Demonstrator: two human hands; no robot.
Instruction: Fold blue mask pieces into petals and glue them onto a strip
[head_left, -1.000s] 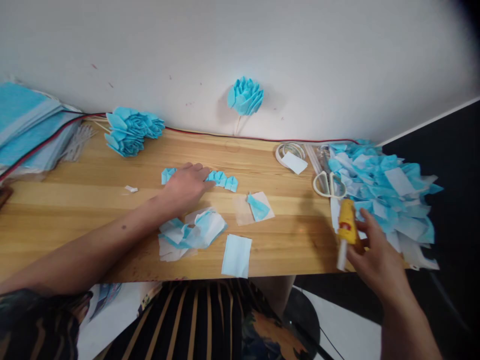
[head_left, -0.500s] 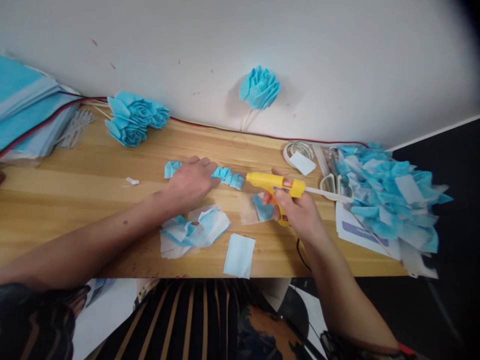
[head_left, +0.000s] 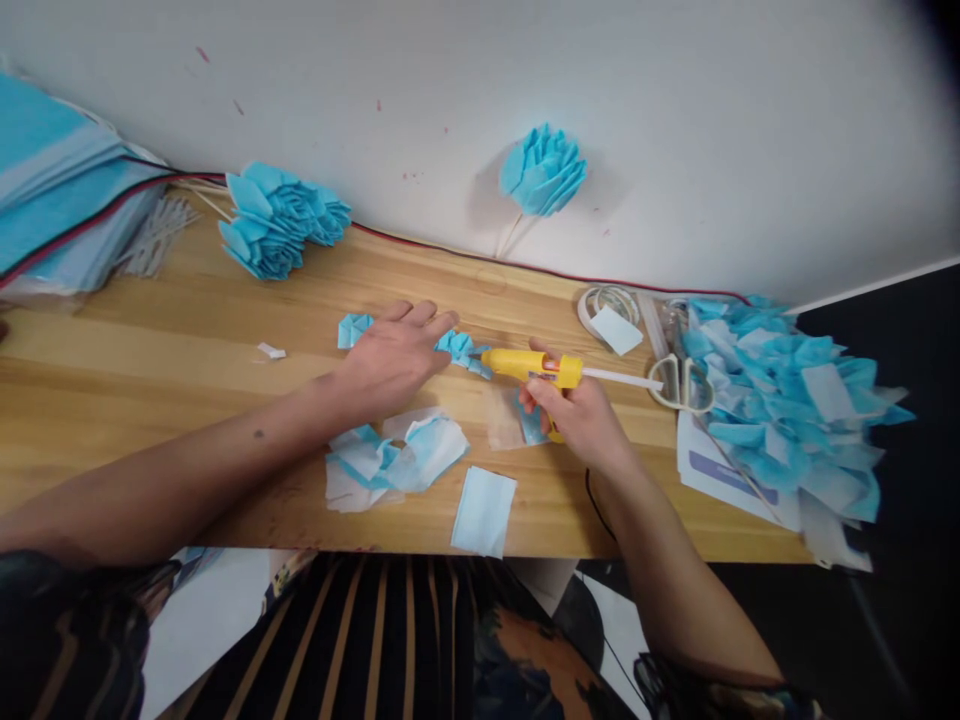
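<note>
My left hand is over a pleated light-blue strip, with the thumb and forefinger closed about it; the strip's middle is hidden under the palm. Its other end shows left of my fingers. In my right hand is a yellow glue gun, held by the handle, a white glue stick jutting from its back. The nozzle points left and meets the strip's right end, or lies just above it. Below my left hand are crumpled blue and white pieces. A clear packet with blue inside is partly behind the right hand.
Blue flowers lie at the back left, beside a blue sheet stack. Another blue flower leans on the wall. Scissors, a tape roll and a blue petal heap are rightward. A pale square stack is near the front edge.
The glue gun has moved left, and its nozzle now reaches over the strip's right end. My left hand stays on the strip, its fingers a little more spread. The view has shifted slightly.
</note>
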